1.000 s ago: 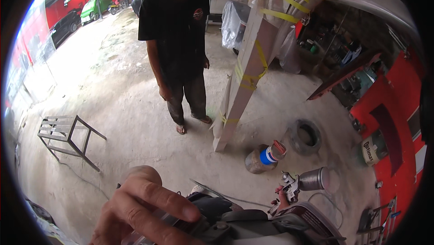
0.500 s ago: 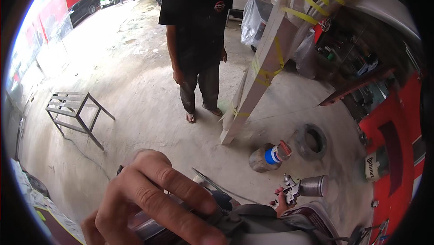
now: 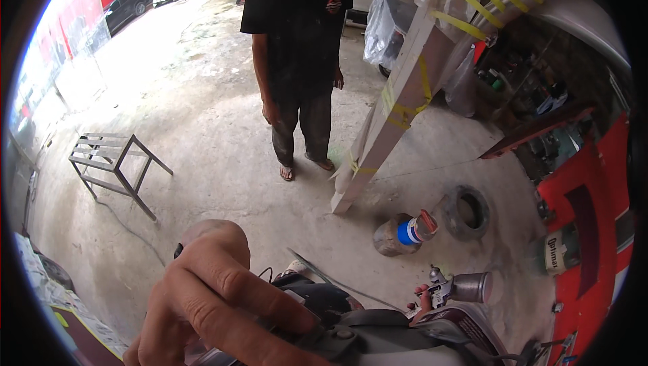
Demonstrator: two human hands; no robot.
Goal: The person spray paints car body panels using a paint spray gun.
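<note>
My left hand (image 3: 209, 292) is large and close in the lower left, its fingers bent over a dark grey plastic piece (image 3: 344, 335) at the bottom edge. The fingertips touch that piece, while the thumb side is partly hidden. Lower right, the fingers of my right hand (image 3: 425, 298) wrap round the handle of a spray gun (image 3: 442, 288). The gun's metal paint cup (image 3: 472, 287) points to the right. Most of the right hand is covered by the dark piece and a maroon-and-white printed surface in front.
A person (image 3: 297, 62) in a black shirt stands ahead. Beside them leans a post (image 3: 385, 143) with yellow tape. A jar with a blue band (image 3: 398, 234), a tyre (image 3: 467, 213) and a hose (image 3: 337, 282) lie on the floor. A metal stool (image 3: 121, 163) stands left.
The view has shifted slightly. My left hand sits a little lower and further left, fingers still on the dark piece. The spray gun has turned slightly and dropped a little in my right hand.
</note>
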